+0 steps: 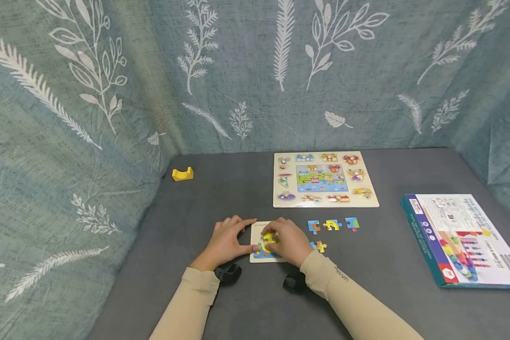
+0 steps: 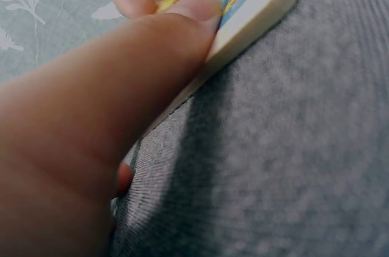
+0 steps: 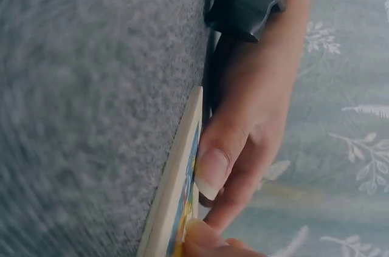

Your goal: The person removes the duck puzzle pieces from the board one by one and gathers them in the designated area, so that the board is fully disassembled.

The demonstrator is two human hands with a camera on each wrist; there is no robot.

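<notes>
A small wooden puzzle tray point(image 1: 265, 260) lies on the table, with blue and yellow picture pieces in its lower part. At its left side rests my left hand point(image 1: 229, 240). Its thumb presses on the pieces near the left rim and its index finger reaches the top left corner. Over the tray, my right hand point(image 1: 286, 241) pinches a yellow puzzle piece point(image 1: 268, 237), partly hidden by the fingers. In the left wrist view the left thumb point(image 2: 194, 8) lies across the tray's edge. Loose jigsaw pieces point(image 1: 333, 225) lie to the right, one partly behind the right hand.
A larger wooden peg puzzle board point(image 1: 325, 202) with vehicle shapes lies behind the tray. To the right is a flat printed box point(image 1: 471, 241). A yellow curved block point(image 1: 182, 174) sits at the far left. Patterned cloth point(image 1: 246, 71) hangs behind the dark table.
</notes>
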